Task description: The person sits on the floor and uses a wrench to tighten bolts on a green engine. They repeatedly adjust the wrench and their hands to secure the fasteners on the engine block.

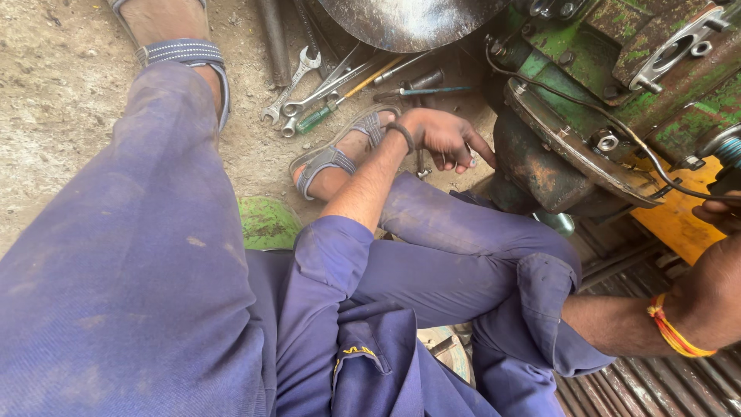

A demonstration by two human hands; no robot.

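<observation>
I sit on the dirt floor in blue coveralls and grey sandals. My left hand [446, 137], with a dark band on the wrist, reaches down to the ground beside a green rusty machine [617, 85]. Its fingers curl around a small pale metal piece [472, 160]. My right hand [718, 216], with an orange thread on the wrist, is at the right edge. It sits against the machine near a black cable [617, 123] and a yellow part [679, 220]. Most of its fingers are cut off by the frame.
Spanners [289, 85] and a green-handled screwdriver [316, 117] lie in a heap on the ground beyond my left foot. A dark metal disc [401, 23] hangs over them. A green object [266, 224] lies under my knee. Ribbed metal bars [656, 386] lie at lower right.
</observation>
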